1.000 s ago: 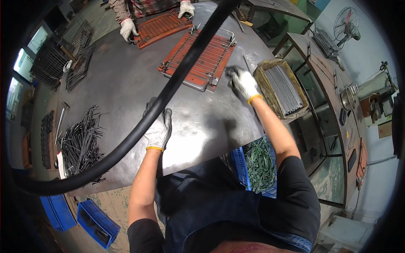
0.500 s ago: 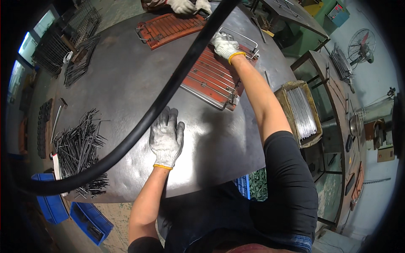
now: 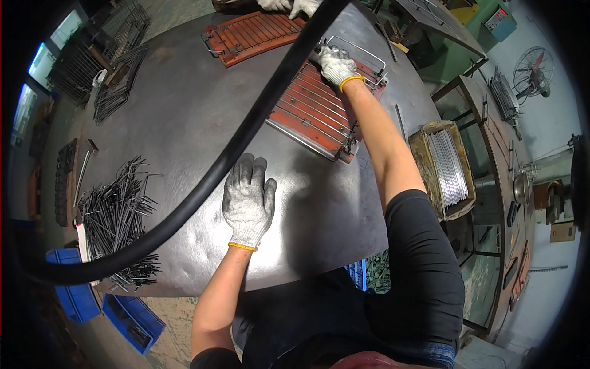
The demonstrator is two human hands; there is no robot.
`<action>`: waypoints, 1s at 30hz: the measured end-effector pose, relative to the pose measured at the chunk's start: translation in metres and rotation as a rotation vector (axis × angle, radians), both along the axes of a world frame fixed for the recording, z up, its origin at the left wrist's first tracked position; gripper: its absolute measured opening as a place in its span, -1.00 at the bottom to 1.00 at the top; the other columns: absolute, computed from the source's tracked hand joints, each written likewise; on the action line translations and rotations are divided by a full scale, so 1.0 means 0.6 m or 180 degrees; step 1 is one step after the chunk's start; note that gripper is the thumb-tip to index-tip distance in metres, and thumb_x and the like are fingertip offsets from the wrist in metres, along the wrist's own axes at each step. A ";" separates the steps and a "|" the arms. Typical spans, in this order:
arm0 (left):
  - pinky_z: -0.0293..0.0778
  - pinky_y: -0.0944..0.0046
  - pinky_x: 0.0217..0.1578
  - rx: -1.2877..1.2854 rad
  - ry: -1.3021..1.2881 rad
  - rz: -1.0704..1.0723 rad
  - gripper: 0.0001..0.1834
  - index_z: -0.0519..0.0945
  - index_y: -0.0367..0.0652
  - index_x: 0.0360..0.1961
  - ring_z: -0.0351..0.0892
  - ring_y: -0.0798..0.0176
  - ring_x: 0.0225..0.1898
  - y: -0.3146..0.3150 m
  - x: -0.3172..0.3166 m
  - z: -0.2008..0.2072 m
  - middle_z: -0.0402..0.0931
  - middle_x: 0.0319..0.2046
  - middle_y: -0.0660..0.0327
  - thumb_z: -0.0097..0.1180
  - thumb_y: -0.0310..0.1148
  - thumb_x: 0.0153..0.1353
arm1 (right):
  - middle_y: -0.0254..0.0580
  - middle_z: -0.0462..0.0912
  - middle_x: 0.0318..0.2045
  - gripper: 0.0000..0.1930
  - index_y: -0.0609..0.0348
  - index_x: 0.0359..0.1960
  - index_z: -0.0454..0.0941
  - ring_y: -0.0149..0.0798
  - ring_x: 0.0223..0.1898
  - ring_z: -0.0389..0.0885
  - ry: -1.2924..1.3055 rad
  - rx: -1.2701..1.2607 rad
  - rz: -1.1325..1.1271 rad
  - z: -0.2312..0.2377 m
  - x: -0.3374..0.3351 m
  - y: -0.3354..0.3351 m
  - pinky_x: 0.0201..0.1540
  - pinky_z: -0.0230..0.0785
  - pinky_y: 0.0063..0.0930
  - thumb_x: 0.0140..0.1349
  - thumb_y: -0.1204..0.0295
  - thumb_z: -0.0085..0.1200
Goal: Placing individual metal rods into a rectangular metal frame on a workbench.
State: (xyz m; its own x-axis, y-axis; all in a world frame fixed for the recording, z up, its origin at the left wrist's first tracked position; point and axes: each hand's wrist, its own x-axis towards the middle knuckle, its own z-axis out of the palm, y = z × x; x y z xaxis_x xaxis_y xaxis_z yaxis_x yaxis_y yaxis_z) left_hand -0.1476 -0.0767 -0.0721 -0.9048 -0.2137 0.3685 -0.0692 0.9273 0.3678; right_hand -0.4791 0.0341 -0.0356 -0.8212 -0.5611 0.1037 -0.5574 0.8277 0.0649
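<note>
In a white knit glove with a grey palm side, my left hand lies flat on the dark metal table, fingers stretched out. My right hand, gloved alike, is at the far end of a red jig, its fingers curled. What they grip there is too small to make out. Thin metal rods and a bent wire frame lie across this jig. A wire loop sticks out beyond its far end, beside my right hand. A thick black cable crosses the view and hides part of the jig.
Another person's gloved hands are at a second red jig across the table. A pile of thin dark rods lies at left, above blue bins. At right stands a box of straight rods. Wire frames lie far left.
The view has shifted slightly, carrying most things a little to the right. My right hand's fingers look more curled at the jig's far end. My left hand stays flat on the table.
</note>
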 end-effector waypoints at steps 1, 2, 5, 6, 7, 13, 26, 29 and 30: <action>0.33 0.01 0.03 -0.0076 0.0048 0.0029 -0.59 0.45 -0.20 0.02 0.37 -0.10 0.04 -0.002 0.003 -0.001 0.34 0.05 -0.01 0.08 -0.36 0.12 | -0.09 0.44 0.11 -0.57 -0.29 0.18 0.37 0.03 0.16 0.42 -0.0007 -0.0009 0.0015 -0.002 -0.001 -0.005 0.14 0.36 -0.14 0.30 0.45 -0.18; 0.33 0.01 0.03 -0.0074 0.0056 0.0020 -0.59 0.45 -0.20 0.02 0.37 -0.10 0.04 -0.001 0.003 0.001 0.34 0.05 -0.01 0.08 -0.36 0.12 | -0.09 0.41 0.14 -0.57 -0.30 0.20 0.35 0.04 0.18 0.39 -0.0093 0.0002 -0.0105 0.000 -0.008 -0.002 0.16 0.34 -0.12 0.30 0.44 -0.19; 0.33 0.01 0.03 -0.0021 0.0051 -0.0066 -0.60 0.46 -0.21 0.01 0.37 -0.09 0.03 0.008 -0.004 0.005 0.34 0.05 -0.01 0.08 -0.37 0.11 | -0.09 0.43 0.14 -0.55 -0.37 0.22 0.31 0.04 0.15 0.43 0.0247 -0.0182 -0.0263 -0.013 -0.059 0.036 0.15 0.35 -0.05 0.31 0.39 -0.18; 0.33 0.01 0.03 -0.0048 0.0085 -0.0064 -0.60 0.46 -0.21 0.01 0.37 -0.09 0.03 0.008 -0.003 0.002 0.34 0.04 -0.01 0.08 -0.36 0.12 | -0.08 0.46 0.10 -0.55 -0.38 0.23 0.31 0.04 0.10 0.48 0.0297 -0.0653 -0.0441 -0.003 -0.071 0.040 0.11 0.38 -0.02 0.30 0.38 -0.16; 0.33 0.01 0.03 -0.0072 0.0120 -0.0069 -0.60 0.46 -0.21 0.01 0.37 -0.09 0.03 0.009 -0.003 0.000 0.35 0.04 -0.01 0.07 -0.36 0.12 | -0.08 0.50 0.07 -0.54 -0.39 0.23 0.30 0.03 0.05 0.53 0.0351 -0.1123 -0.0625 0.004 -0.078 0.051 0.07 0.41 0.00 0.29 0.37 -0.14; 0.30 0.00 0.09 -0.0103 -0.0204 0.0086 -0.59 0.44 -0.22 0.05 0.34 -0.12 0.09 0.011 0.005 0.003 0.32 0.10 -0.03 0.04 -0.35 0.16 | 0.02 0.55 -0.10 -0.58 -0.24 0.13 0.43 0.07 -0.10 0.55 0.0914 -0.1915 -0.0393 -0.017 -0.019 0.163 -0.05 0.42 -0.08 0.20 0.37 -0.11; 0.27 0.02 0.13 -0.0242 -0.0129 0.0108 -0.59 0.44 -0.21 0.07 0.32 -0.08 0.13 0.018 0.007 0.000 0.32 0.12 -0.03 0.01 -0.33 0.20 | 0.14 0.54 -0.06 -0.65 0.03 0.04 0.48 0.15 -0.01 0.51 0.0229 -0.1889 -0.1136 -0.121 0.071 0.264 0.03 0.38 -0.09 0.21 0.42 -0.14; 0.27 0.02 0.14 -0.0091 -0.0265 0.0080 -0.60 0.44 -0.21 0.06 0.32 -0.09 0.12 0.026 0.005 0.013 0.32 0.11 -0.04 0.00 -0.33 0.19 | 0.09 0.58 -0.11 -0.69 0.07 -0.05 0.51 0.14 -0.05 0.55 0.0611 -0.1735 -0.1063 -0.119 0.051 0.256 0.01 0.41 -0.07 0.24 0.37 -0.20; 0.27 0.01 0.14 -0.0029 -0.0310 0.0073 -0.60 0.44 -0.22 0.06 0.33 -0.10 0.11 0.026 0.006 0.016 0.32 0.10 -0.04 0.00 -0.34 0.19 | 0.09 0.58 -0.10 -0.69 0.07 -0.05 0.51 0.14 -0.05 0.56 0.0402 -0.1575 -0.1145 -0.107 0.046 0.243 0.01 0.41 -0.07 0.24 0.37 -0.21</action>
